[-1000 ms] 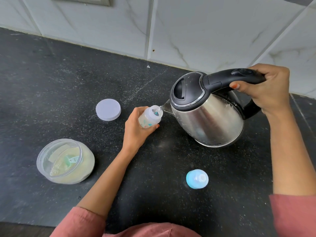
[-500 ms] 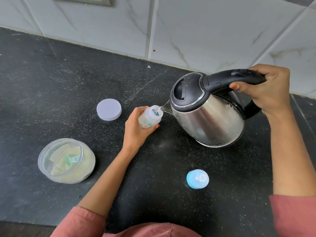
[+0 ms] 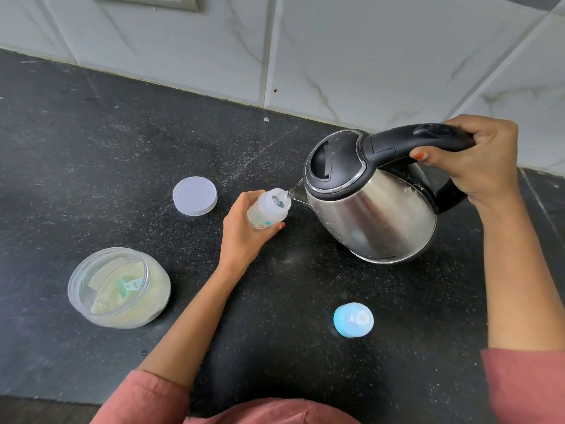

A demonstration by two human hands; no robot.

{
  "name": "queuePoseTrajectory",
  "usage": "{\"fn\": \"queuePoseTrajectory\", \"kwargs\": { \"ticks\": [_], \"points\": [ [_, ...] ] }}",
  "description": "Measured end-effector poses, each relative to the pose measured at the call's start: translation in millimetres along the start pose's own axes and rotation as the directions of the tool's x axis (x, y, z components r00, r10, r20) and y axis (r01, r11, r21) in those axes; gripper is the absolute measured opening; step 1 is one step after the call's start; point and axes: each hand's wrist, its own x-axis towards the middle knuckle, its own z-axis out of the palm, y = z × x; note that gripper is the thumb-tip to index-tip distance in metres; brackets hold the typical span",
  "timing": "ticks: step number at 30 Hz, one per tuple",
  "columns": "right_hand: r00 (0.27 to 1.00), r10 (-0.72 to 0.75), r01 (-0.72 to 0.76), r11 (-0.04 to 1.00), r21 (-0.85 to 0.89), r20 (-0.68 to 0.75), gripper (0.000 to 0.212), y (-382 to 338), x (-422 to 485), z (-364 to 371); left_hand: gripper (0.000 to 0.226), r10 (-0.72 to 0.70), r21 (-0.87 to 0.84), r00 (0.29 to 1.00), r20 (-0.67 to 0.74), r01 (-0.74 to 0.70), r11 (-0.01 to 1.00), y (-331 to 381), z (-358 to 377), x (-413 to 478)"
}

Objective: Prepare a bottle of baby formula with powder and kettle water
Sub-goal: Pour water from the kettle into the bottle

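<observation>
My left hand (image 3: 241, 232) grips a small clear baby bottle (image 3: 269, 209), open at the top and tilted toward the kettle. A steel kettle (image 3: 379, 209) with a black lid hangs tilted above the counter, its spout touching the bottle's mouth. A thin stream of water runs into the bottle. My right hand (image 3: 477, 160) is closed around the kettle's black handle. An open clear jar of pale formula powder (image 3: 119, 289), with a green scoop inside, stands at the left. The bottle's blue teat cap (image 3: 353, 319) stands on the counter in front.
The jar's pale round lid (image 3: 194, 195) lies flat on the black speckled counter (image 3: 91, 148), left of the bottle. A white marble-tiled wall (image 3: 336, 56) closes off the back. The counter's front edge runs along the bottom left.
Hardly anything differs: the kettle stays tilted with its spout at the bottle's mouth, and both hands keep their holds in the same places.
</observation>
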Motion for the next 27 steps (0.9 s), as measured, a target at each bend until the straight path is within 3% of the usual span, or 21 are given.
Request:
{"fn": "queuePoseTrajectory", "kwargs": {
  "ticks": [27],
  "points": [
    [0.999, -0.036, 0.037, 0.999, -0.022, 0.028, 0.023, -1.9, -0.8, -1.7, 0.058, -0.003, -0.011, 1.0, -0.005, 0.003, 1.0, 1.1, 0.5, 0.2]
  ]
}}
